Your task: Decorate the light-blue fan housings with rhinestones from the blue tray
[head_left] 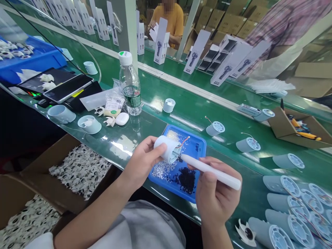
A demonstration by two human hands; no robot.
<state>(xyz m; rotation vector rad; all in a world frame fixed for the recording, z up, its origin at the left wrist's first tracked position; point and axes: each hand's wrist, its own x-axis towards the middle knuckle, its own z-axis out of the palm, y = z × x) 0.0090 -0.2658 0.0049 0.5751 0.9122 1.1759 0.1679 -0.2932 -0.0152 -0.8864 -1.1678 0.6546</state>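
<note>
The pale blue fan housing [168,148] sits in your left hand [145,160], held above the blue tray [199,143] at the near edge of the green worktop [186,103]; your fingers wrap its rounded side, so that grip is closed on the housing, with its open end turned toward your right. A thin red wire [184,140] curls out of that open end. Your right hand [216,197] has its grip closed around a white pen-shaped screwdriver [211,172], whose tip meets the housing's open end. The tray under both hands carries a scatter of small clear pieces [163,169] on its left and a heap of small black pieces [186,179] toward its near side. To your right, many more housings [285,211] lie on their sides in a crowded group at the worktop's edge, and single ones [215,128] stand farther out on the green surface. To your left stand a clear water bottle [130,86] with a white cap, a small white case [121,118] just beside it, and a dark phone [67,88] lying on a black device. A brown carton [298,131] with tools sits at the far right. Across the belt, another person in a yellow shirt [168,17] works among upright white product boxes [161,41].
</note>
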